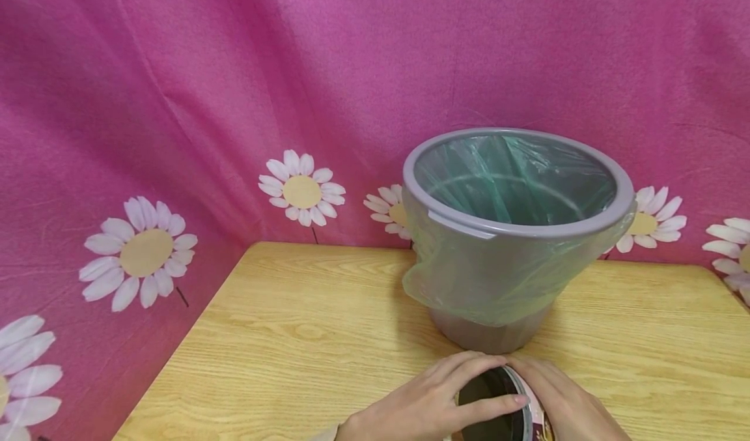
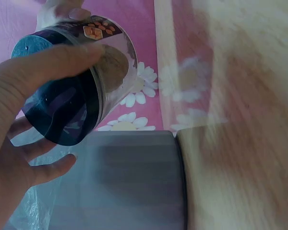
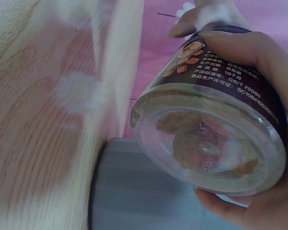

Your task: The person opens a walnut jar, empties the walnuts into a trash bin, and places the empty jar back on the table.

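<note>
Low in the head view, both hands meet on a tilted jar with a dark lid. My left hand grips the lid end, its thumb and fingers spread round the rim. My right hand holds the jar's body from the other side. Seen from the left wrist, the dark glossy lid sits on the jar, whose label carries printed pictures. The right wrist view shows the jar's clear bottom, brownish pieces visible through it, and white printed characters on a dark label band.
A grey waste bin stands on the wooden table just beyond the hands. Its green translucent liner folds out under the rim and hangs down the outside. A pink cloth with white daisies hangs behind and at the left.
</note>
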